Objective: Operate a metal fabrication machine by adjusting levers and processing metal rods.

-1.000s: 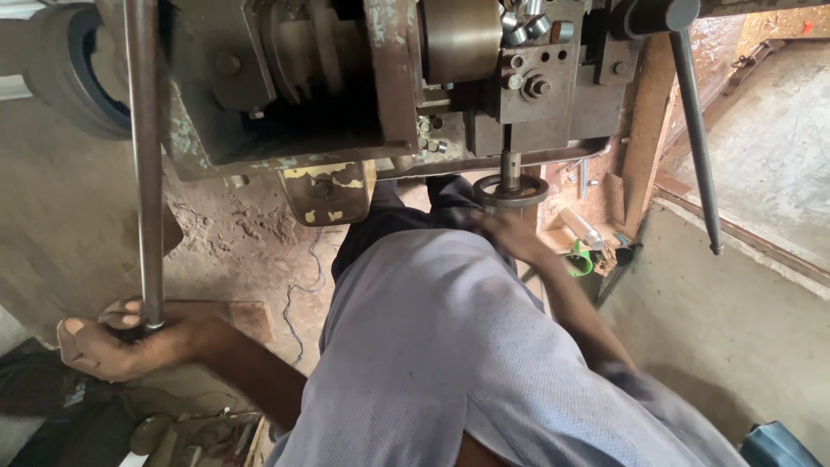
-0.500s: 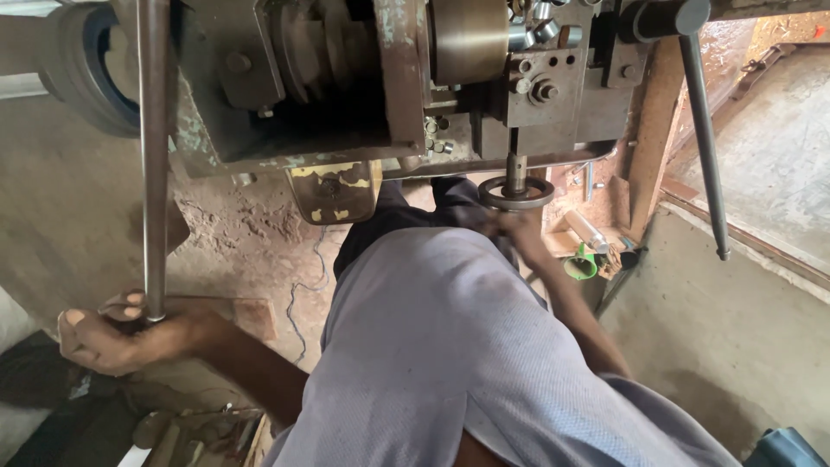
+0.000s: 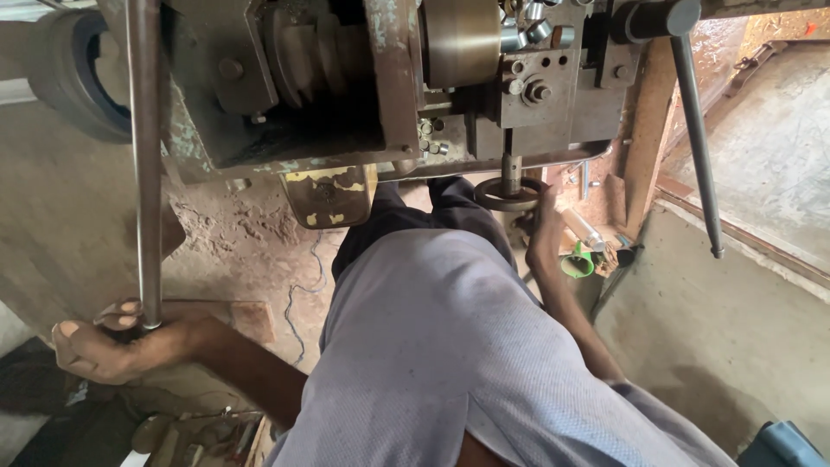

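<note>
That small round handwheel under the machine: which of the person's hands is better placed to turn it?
Probably the right hand: its fingers already rest on the handwheel. The left hand is far off, closed around the end of the long steel lever.

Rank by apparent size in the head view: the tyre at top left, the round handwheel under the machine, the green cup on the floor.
1. Tyre, largest, though partly cut off by the frame edge.
2. Handwheel, touched by the right hand.
3. Green cup, smallest; it sits farther away, so its true size is unsure.
</note>
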